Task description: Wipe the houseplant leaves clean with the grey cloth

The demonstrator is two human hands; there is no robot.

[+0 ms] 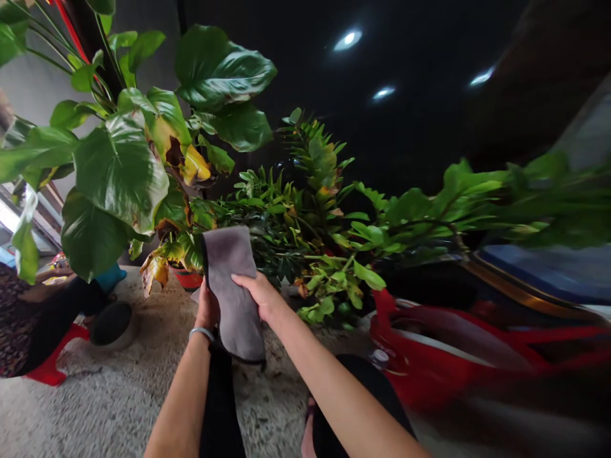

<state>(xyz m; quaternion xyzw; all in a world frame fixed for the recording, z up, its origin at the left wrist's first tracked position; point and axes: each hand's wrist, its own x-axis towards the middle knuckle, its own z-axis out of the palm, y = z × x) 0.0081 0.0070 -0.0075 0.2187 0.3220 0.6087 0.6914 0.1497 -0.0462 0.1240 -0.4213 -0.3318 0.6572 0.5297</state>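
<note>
A grey cloth [231,286] with dark edging hangs between my two hands, folded into a long strip. My left hand [207,306] grips its left edge, with the fingers mostly hidden behind it; a silver bangle sits on that wrist. From the right, my right hand [258,294] holds the cloth, its thumb lying across the front. Just beyond the cloth is a leafy plant with large green leaves [121,168], some of them yellowed and brown. Its red pot [185,277] shows partly behind the cloth.
Several bushy plants [305,210] line a dark glossy wall [405,51]. At right stands a blurred red container [429,356]. A person [23,318] sits on a red stool [57,359] at left, near a round basin [112,323]. Rough concrete floor [109,401] lies below.
</note>
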